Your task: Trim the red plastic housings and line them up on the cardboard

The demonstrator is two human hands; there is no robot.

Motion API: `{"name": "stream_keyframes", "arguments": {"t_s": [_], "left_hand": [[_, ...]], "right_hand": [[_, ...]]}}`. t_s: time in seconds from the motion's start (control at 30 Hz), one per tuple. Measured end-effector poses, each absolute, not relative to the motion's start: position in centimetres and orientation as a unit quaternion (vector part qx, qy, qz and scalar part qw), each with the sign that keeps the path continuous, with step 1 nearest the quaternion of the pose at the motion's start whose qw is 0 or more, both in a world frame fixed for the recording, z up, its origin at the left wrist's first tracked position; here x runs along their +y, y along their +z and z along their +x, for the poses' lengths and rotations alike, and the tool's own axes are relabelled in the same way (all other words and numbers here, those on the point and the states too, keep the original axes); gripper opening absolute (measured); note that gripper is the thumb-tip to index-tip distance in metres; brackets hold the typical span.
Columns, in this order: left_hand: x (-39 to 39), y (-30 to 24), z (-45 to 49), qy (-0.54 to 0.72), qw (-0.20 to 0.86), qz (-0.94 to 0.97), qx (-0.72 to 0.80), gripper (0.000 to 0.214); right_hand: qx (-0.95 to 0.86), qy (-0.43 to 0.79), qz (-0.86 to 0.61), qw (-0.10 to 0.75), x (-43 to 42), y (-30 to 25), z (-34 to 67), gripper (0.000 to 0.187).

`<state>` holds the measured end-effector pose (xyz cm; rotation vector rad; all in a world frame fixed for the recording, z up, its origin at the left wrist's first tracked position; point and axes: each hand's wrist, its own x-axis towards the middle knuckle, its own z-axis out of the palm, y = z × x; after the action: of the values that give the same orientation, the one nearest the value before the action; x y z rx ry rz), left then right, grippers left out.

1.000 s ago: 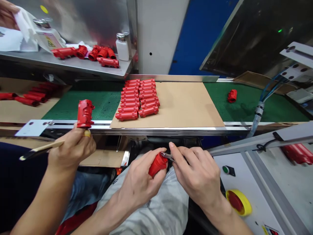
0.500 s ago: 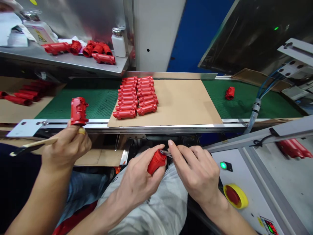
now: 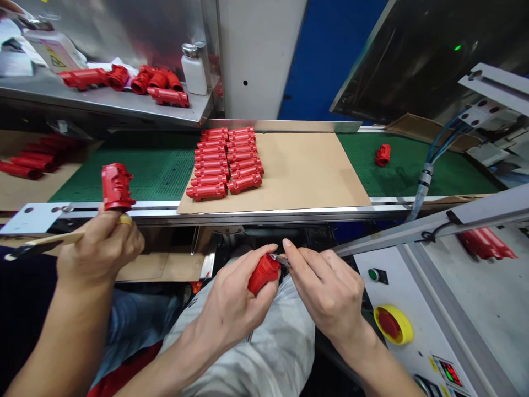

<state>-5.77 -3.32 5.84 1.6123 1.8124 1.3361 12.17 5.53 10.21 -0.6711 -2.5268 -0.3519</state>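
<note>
**Red plastic part held up to a small metal tool over the lap**

The person's left hand (image 3: 231, 311) wraps around a red plastic part (image 3: 262, 274), its fingers closed on it, just above the grey patterned trousers (image 3: 273, 342). The right hand (image 3: 326, 292) pinches a small metal tool (image 3: 281, 260) between thumb and fingers, its tip right at the far end of the part.

Off to the left, a co-worker's hand (image 3: 99, 251) balances another red part (image 3: 117, 187) upright on its fingertips and grips a brush (image 3: 45, 241) with a slim wooden handle.

Farther off, a cardboard sheet (image 3: 306, 171) lies on a green conveyor belt (image 3: 144, 176), carrying two tight columns of red parts (image 3: 219, 162). A single red part (image 3: 383, 155) sits on the belt to the right. On a steel shelf (image 3: 103, 100) at the far left, more red parts (image 3: 165, 95) lie beside a white bottle (image 3: 194, 77). Near right, a control panel (image 3: 407, 314) has a red stop button (image 3: 392, 324) in a yellow ring.
</note>
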Motion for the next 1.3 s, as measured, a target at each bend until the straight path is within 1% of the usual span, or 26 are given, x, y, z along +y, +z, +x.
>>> {"name": "stream_keyframes", "arguments": {"t_s": [0.2, 0.3, 0.4, 0.5, 0.57, 0.67, 0.87, 1.3], "left_hand": [[-3.6, 5.8, -5.6, 0.478, 0.185, 0.57, 0.642, 0.052], [-3.7, 5.9, -5.6, 0.476, 0.189, 0.569, 0.643, 0.053], [-3.7, 5.9, -5.5, 0.474, 0.196, 0.569, 0.643, 0.052], [-3.7, 5.9, -5.3, 0.476, 0.194, 0.576, 0.636, 0.053], [-3.7, 5.9, -5.0, 0.478, 0.189, 0.588, 0.625, 0.053], [-3.7, 5.9, -4.7, 0.479, 0.176, 0.605, 0.611, 0.053], [-3.7, 5.9, -4.5, 0.478, 0.158, 0.617, 0.605, 0.051], [-3.2, 5.9, -4.2, 0.468, 0.123, 0.626, 0.611, 0.052]], "right_hand": [[-0.918, -0.073, -0.248, 0.3, 5.8, 9.8, 12.1, 0.047], [-0.912, -0.026, -0.254, 0.322, 6.1, 9.5, 12.4, 0.049], [-0.901, 0.048, -0.265, 0.341, 6.2, 9.6, 12.8, 0.053], [-0.897, 0.114, -0.271, 0.33, 5.9, 9.9, 13.1, 0.052], [-0.904, 0.111, -0.271, 0.311, 5.7, 10.0, 13.2, 0.05], [-0.912, 0.06, -0.276, 0.296, 5.4, 10.1, 13.3, 0.05], [-0.916, -0.004, -0.274, 0.293, 5.5, 10.0, 13.7, 0.047], [-0.91, 0.047, -0.284, 0.297, 5.3, 9.3, 13.9, 0.044]]}}
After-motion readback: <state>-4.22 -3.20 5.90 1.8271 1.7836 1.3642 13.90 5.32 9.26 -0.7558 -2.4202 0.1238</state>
